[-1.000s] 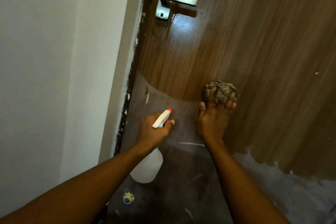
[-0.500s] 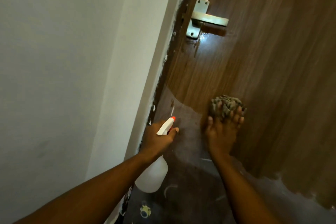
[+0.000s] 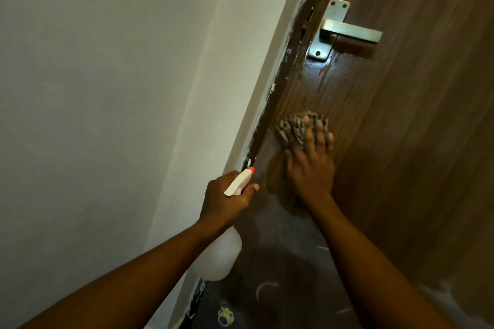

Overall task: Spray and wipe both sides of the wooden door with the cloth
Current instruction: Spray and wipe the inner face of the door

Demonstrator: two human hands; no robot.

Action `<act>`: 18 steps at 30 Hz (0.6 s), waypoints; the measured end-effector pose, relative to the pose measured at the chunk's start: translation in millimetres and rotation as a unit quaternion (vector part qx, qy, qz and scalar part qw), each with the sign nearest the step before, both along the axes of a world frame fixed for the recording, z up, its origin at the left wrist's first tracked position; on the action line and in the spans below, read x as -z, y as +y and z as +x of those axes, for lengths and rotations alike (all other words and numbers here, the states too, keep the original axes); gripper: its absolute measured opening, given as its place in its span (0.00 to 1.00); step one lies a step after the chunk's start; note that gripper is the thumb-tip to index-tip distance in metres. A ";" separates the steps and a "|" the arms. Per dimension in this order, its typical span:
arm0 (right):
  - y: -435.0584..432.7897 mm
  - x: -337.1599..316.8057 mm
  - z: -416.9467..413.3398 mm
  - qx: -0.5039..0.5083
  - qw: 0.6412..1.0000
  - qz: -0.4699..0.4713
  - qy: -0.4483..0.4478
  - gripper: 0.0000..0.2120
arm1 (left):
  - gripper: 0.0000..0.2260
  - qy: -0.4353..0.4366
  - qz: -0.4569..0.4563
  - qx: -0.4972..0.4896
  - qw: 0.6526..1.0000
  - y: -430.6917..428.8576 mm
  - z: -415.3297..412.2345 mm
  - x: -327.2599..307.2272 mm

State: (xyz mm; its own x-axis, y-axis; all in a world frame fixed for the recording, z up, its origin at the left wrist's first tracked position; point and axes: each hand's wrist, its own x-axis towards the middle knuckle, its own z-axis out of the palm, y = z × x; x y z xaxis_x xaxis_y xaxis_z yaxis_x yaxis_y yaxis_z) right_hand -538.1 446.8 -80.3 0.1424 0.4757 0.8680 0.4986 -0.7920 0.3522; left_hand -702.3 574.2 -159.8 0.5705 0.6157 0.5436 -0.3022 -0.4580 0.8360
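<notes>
The brown wooden door (image 3: 401, 120) fills the right side, with a wet shine under its handle. My right hand (image 3: 311, 165) lies flat against the door, fingers spread, pressing a grey nubby cloth (image 3: 295, 128) onto the wood near the door's left edge. My left hand (image 3: 224, 201) grips the neck of a white spray bottle (image 3: 217, 256) with an orange nozzle tip; the bottle hangs below the hand, close to the door frame.
A metal lever handle (image 3: 347, 31) on a plate sits above the cloth. A white wall and door frame (image 3: 213, 115) run along the left. The door's lower part (image 3: 283, 270) is dull grey with pale marks and a small sticker.
My right hand and the cloth have slid left toward the door's edge. The view has shifted, so the door and handle now sit further right. The left hand still holds the bottle.
</notes>
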 end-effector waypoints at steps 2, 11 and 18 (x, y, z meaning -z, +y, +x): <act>32.5 -0.8 -5.9 -0.009 1.000 -0.026 0.004 0.25 | 0.17 -0.004 0.005 -0.004 1.000 3.0 -3.1 -1.2; -3.2 184.9 1.9 -0.043 0.948 -0.313 0.042 0.35 | 0.10 0.015 0.018 0.039 0.999 -17.1 -4.0 36.0; -40.5 111.0 8.5 -0.012 0.996 -0.084 -0.031 0.23 | 0.12 0.006 0.008 0.070 0.998 -17.4 21.0 51.5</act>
State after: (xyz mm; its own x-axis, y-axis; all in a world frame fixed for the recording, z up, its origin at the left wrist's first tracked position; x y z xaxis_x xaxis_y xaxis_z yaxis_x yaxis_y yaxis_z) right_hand -529.6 406.3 -191.2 0.0783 0.6171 0.7830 0.4894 -0.7080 0.5090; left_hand -681.2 556.8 -211.3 0.6560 0.5218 0.5454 -0.3546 -0.4248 0.8330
